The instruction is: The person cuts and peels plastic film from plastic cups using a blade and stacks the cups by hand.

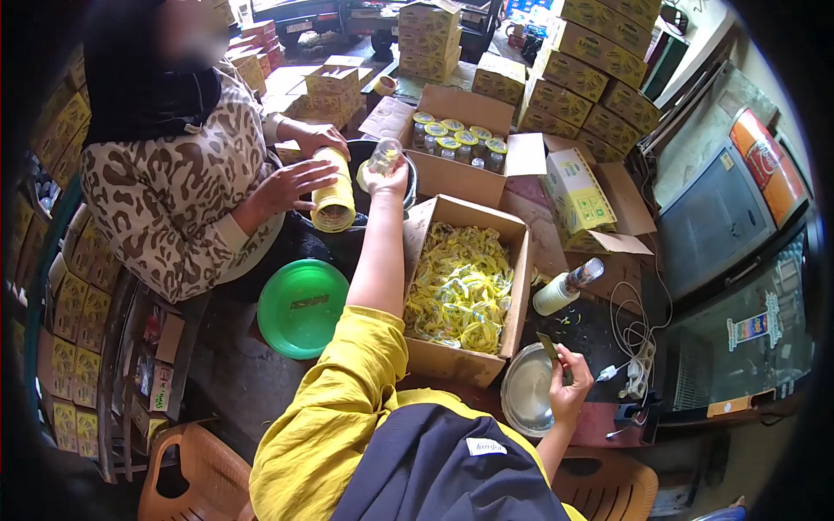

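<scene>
My left hand [387,176] reaches far forward, its fingers wrapped round a clear jar [385,155] above a dark tub [412,193]. Beside it, a co-worker's two hands hold a yellow cylindrical roll [333,193]. At the right, my right hand [570,384] grips a thin, flat, olive-coloured strip [547,346], whose kind I cannot make out. Below that strip stands a round metal bowl [516,401], partly behind my hand. Between my arms, a cardboard box [452,358] is filled with yellow and clear plastic scraps [465,291].
An open carton [460,181] of yellow-lidded jars stands ahead. A green basin [301,334] sits left of my arm. A pale cylinder with a clear jar [556,295] stands right of the scrap box, near a white cable [630,321]. Stacked cartons [591,74] rise behind.
</scene>
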